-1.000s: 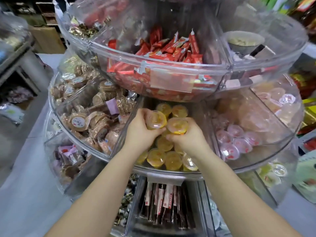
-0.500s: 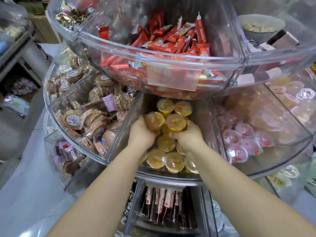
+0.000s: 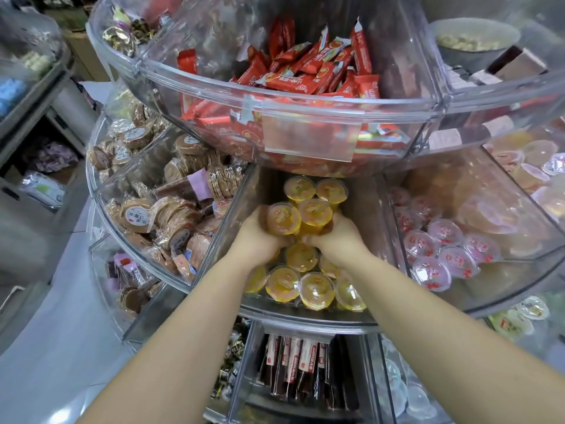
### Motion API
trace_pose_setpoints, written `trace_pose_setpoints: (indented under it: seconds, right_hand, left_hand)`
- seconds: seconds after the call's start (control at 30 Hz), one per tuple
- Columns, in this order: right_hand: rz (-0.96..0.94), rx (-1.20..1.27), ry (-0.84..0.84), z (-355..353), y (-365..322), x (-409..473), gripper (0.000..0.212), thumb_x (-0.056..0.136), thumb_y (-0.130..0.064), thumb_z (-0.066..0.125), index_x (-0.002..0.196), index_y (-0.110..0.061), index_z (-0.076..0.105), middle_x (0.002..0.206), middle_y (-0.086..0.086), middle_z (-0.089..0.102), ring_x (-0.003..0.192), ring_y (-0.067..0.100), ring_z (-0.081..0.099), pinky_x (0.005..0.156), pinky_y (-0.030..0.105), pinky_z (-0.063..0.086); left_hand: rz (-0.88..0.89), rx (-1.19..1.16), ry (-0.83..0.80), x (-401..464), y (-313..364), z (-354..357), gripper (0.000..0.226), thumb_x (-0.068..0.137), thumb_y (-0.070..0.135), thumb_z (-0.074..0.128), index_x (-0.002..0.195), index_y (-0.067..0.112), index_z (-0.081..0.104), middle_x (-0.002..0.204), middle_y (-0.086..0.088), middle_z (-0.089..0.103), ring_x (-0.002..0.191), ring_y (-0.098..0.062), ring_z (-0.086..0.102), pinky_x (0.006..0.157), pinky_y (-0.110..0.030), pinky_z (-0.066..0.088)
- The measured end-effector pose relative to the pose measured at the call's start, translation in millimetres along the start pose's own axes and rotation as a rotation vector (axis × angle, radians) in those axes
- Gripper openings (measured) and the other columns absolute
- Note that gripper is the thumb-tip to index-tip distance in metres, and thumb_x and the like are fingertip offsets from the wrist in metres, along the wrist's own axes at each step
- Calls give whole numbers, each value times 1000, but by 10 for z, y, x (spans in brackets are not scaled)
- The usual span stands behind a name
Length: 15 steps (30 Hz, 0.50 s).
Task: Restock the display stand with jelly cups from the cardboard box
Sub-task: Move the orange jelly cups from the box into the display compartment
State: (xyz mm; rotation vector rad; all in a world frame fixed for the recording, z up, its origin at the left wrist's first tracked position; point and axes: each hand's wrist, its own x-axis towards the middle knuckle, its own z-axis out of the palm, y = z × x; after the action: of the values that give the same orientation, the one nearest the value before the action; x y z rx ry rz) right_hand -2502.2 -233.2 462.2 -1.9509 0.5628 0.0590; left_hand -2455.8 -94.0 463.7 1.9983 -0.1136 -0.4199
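The clear tiered display stand (image 3: 305, 316) fills the view, and everything here is best placed from its middle-tier wedge compartment (image 3: 235, 215), the one directly under the bin of red wrapped bars (image 3: 308, 71). To the left of that wedge lies the compartment of round wrapped biscuits (image 3: 159, 215); to its right, the compartment of pink-lidded jelly cups (image 3: 440, 249); below it, a drawer of dark stick packs (image 3: 296, 368). Inside the wedge, yellow jelly cups (image 3: 305, 286) lie in a row along the front lip, with two more (image 3: 315, 191) standing lid-up at the back, under the upper tier. Both hands are in the middle of the wedge, side by side and touching: the left hand (image 3: 253, 240) is curled round a yellow cup (image 3: 282, 218) on its side of the bundle, the right hand (image 3: 339, 240) curled round the neighbouring cup (image 3: 315, 212), and more yellow shows between the palms, though how many cups are cupped there cannot be told. The held cups sit just ahead of the fingers, lids tilted up toward the camera, above the gap between the front row and the back pair. That gap lies straight below and slightly beyond the grip, equally near to either hand, so the release seems to need only a lowering and a parting of the palms. The cardboard box is not in view.
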Motion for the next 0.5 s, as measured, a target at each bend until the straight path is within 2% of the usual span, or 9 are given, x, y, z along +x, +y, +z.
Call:
trace_pose_setpoints:
  seconds: [0.1, 0.2, 0.27, 0.37, 0.43, 0.5]
  right_hand:
    - [0, -8, 32, 27, 17, 14, 18, 75, -11, 71, 77, -22, 57, 84, 2, 63, 77, 21, 61, 50, 19, 41]
    - [14, 23, 83, 39, 46, 21, 20, 76, -17, 73, 93, -16, 62, 92, 3, 65, 82, 22, 61, 57, 23, 43]
    - [10, 18, 101, 41, 64, 20, 27, 77, -21, 73, 100, -14, 62, 94, 1, 64, 85, 20, 59, 69, 25, 44]
    - [-12, -49, 96, 49, 69, 21, 25, 79, -23, 71, 100, -15, 60, 96, 1, 62, 90, 20, 57, 75, 28, 42]
    - [-17, -73, 93, 50, 80, 25, 22, 80, -23, 70, 98, -16, 59, 96, 0, 61, 94, 22, 59, 75, 27, 41]
    - [-12, -77, 90, 54, 88, 35, 32, 79, -25, 72, 105, -14, 59, 104, 3, 62, 99, 25, 59, 76, 27, 41]
  left_hand:
    - [78, 137, 52, -18, 30, 68, 59, 57, 21, 88, 107, 15, 57, 109, -5, 65, 103, -24, 60, 90, -39, 50]
    - [151, 246, 154, -13, 40, 69, 62, 65, 21, 83, 118, 15, 51, 114, -7, 64, 106, -25, 59, 85, -28, 45]
    - [133, 221, 131, -8, 36, 24, 65, 74, 18, 76, 128, 17, 41, 121, -7, 61, 110, -26, 57, 87, -27, 43]
    - [115, 284, 59, -8, 43, -12, 71, 82, 16, 65, 142, 24, 27, 127, -8, 58, 114, -28, 56, 93, -32, 45]
    - [123, 384, 49, -13, 50, -15, 78, 84, 12, 60, 147, 32, 18, 122, -11, 61, 104, -29, 60, 87, -33, 49]
    - [136, 433, 63, -29, 39, -15, 82, 83, 15, 61, 147, 35, 14, 116, -12, 65, 97, -28, 63, 81, -30, 49]
